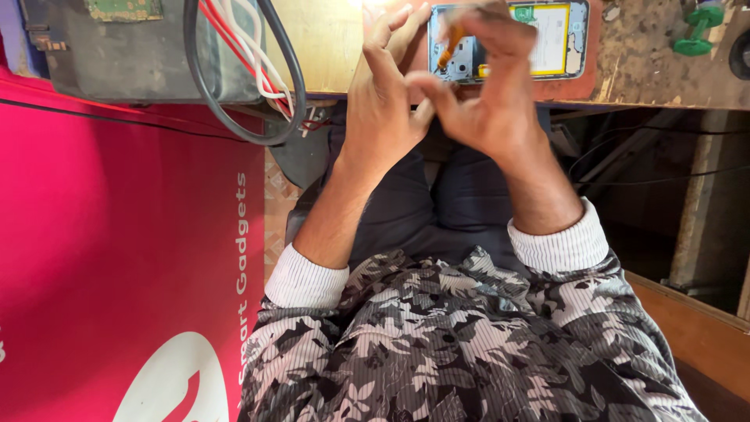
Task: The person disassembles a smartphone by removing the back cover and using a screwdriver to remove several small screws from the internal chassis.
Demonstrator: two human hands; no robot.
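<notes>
An opened phone point(547, 43) with its back off lies on the wooden bench at the top, showing a pale battery and a blue frame. My right hand point(488, 94) hovers over its left end, fingers curled near an orange flex strip point(451, 43). My left hand point(383, 94) is raised beside it, fingers apart and upright, its thumb touching my right thumb. Whether either hand pinches a small part is hidden.
A grey box point(117, 55) with a green circuit board and black, red and white cables point(258, 70) sits at the top left. A green screwdriver handle point(699, 27) lies at the top right. A large pink panel point(117, 250) fills the left.
</notes>
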